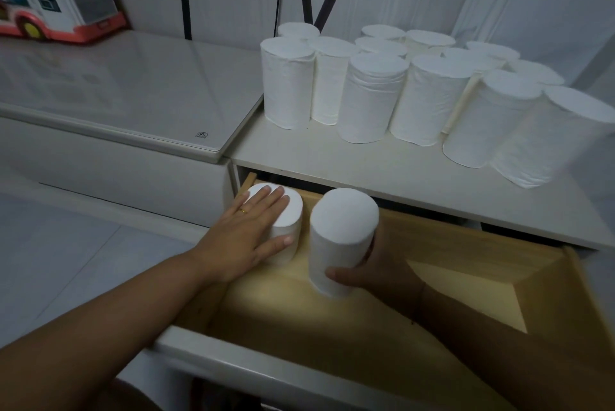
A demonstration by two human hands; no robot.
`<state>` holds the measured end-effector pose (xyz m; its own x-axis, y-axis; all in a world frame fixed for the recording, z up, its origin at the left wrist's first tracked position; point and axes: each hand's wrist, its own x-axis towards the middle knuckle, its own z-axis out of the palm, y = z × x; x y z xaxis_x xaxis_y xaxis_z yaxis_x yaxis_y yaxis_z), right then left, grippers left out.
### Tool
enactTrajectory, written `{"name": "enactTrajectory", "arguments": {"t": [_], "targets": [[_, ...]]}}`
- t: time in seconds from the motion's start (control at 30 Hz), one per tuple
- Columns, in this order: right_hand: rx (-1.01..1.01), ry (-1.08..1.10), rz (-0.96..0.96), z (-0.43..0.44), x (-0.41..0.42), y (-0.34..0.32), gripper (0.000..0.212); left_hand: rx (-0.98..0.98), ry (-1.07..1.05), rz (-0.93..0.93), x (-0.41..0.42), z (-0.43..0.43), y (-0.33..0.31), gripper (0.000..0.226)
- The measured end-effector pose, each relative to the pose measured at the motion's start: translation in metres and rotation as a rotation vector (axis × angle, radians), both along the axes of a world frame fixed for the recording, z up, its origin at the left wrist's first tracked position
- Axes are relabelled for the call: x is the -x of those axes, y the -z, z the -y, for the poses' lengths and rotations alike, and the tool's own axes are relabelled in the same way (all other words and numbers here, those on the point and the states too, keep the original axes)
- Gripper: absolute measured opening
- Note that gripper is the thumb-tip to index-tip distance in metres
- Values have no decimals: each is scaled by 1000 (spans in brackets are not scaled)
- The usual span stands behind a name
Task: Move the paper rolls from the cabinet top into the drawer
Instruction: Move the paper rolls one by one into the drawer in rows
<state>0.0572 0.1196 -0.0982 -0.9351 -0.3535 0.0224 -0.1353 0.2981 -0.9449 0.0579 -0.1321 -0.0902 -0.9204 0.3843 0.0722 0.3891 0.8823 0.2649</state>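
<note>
One paper roll stands in the back left corner of the open drawer. The left hand lies flat on its top, fingers straight. Just beside it, the right hand grasps a second roll by its side. More rolls stand on the cabinet top.

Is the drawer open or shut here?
Open. The drawer is pulled out from under the cabinet top, its wooden inside exposed.

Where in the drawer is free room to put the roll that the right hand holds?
The drawer floor is bare right of the held roll, up to the right wall, and near the front panel. The back left corner is crowded: the left hand rests on a standing roll.
</note>
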Motion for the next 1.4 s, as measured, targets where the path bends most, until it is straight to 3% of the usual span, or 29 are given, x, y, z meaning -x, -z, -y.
{"name": "enactTrajectory", "arguments": {"t": [0.4, 0.8, 1.07, 1.2, 1.4], "targets": [[-134, 0, -23, -5, 12, 48, 107, -6, 2, 2, 1, 1, 2, 84], [-45, -146, 131, -22, 6, 30, 105, 5, 5, 4, 1, 2, 2, 85], [23, -241, 400, -35, 23, -11, 47, -28, 4, 24, 1, 1, 1, 83], [-23, -230, 462, -29, 25, -9, 42, -150, -43, 76, 2, 4, -1, 65], [-142, -189, 463, -2, 14, 0, 30, -321, -75, 136, 3, 10, -1, 56]]}}
